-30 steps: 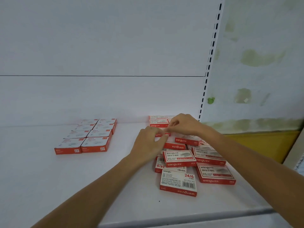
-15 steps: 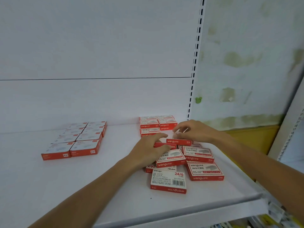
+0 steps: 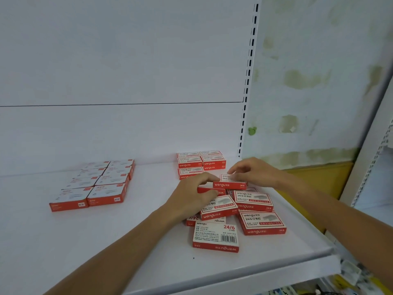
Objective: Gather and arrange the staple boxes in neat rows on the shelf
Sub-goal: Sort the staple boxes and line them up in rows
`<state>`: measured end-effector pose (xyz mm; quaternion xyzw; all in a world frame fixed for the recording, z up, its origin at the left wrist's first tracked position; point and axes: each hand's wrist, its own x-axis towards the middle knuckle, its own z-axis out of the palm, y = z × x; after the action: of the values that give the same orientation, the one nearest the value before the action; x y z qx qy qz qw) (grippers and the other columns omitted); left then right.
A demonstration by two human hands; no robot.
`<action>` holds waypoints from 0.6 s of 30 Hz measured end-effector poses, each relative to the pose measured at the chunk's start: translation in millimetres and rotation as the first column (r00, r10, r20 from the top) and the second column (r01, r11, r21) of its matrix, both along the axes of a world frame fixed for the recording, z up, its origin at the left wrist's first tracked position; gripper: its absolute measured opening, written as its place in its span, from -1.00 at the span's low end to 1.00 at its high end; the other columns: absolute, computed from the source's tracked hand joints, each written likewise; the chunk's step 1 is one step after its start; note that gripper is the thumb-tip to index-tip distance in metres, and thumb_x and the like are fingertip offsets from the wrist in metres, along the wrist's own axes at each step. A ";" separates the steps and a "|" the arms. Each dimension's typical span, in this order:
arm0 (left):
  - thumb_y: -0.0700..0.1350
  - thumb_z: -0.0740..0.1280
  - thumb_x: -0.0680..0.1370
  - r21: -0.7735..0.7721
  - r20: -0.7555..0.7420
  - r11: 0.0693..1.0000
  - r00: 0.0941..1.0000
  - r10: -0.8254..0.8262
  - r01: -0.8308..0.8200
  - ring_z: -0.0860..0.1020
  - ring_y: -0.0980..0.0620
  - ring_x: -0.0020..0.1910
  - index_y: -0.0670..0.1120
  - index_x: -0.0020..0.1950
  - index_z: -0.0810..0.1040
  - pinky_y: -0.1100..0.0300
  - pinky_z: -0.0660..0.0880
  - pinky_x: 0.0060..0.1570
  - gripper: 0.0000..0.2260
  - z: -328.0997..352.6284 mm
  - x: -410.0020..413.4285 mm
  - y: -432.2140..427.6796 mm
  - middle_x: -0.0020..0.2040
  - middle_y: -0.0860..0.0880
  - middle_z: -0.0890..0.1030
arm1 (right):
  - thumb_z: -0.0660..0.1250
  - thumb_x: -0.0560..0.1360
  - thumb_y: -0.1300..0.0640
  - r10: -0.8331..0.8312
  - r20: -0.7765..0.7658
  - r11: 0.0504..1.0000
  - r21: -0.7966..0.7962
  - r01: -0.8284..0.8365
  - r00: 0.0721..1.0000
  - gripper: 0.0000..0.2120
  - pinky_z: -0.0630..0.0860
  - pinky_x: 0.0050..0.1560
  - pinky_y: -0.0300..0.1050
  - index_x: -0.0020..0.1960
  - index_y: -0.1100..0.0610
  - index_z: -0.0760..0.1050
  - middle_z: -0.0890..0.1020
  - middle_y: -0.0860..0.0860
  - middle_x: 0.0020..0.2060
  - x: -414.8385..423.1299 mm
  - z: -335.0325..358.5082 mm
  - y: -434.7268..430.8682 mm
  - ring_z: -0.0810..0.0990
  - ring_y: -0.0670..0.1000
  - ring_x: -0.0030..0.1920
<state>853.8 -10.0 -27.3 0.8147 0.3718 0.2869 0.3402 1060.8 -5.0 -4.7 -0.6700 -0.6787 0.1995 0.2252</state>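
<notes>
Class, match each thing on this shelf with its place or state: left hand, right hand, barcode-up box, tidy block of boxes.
Things: 1 left hand; 2 right hand; 3 barcode-up box; 4 tidy block.
Places: a far left of the shelf; b nearest the front edge; c pinches a box near the slotted upright; d grips a red box mid-pile.
Pairs: 1-d; 2-c; 3-b; 4-a.

The staple boxes [image 3: 253, 201] have red sides and white tops printed with red lettering and a red stripe. One upturned box [image 3: 215, 236] shows a black barcode. The shelf [image 3: 106, 241] and back panel [image 3: 127, 60] are plain white. The wall [image 3: 308, 60] is pale with olive-green blotches above a yellow band [image 3: 319, 177].
</notes>
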 end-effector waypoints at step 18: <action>-0.06 0.21 0.58 -0.187 0.293 0.971 0.935 0.199 -0.147 0.55 0.07 0.10 0.08 0.44 0.22 0.35 0.54 -0.17 -0.57 -0.2 6.1 -0.4 0.13 0.11 0.49 | 0.38 0.46 0.17 0.086 -0.352 0.948 0.315 0.032 0.932 -0.91 0.57 -0.03 -0.11 -0.18 -0.01 0.59 0.68 0.03 -0.17 -33.8 18.7 4.2 0.63 0.01 -0.12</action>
<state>859.9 -10.4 -27.4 0.6932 0.4063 0.4088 0.4327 1027.0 -0.8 14.0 -0.5675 -0.6580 0.2112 0.4476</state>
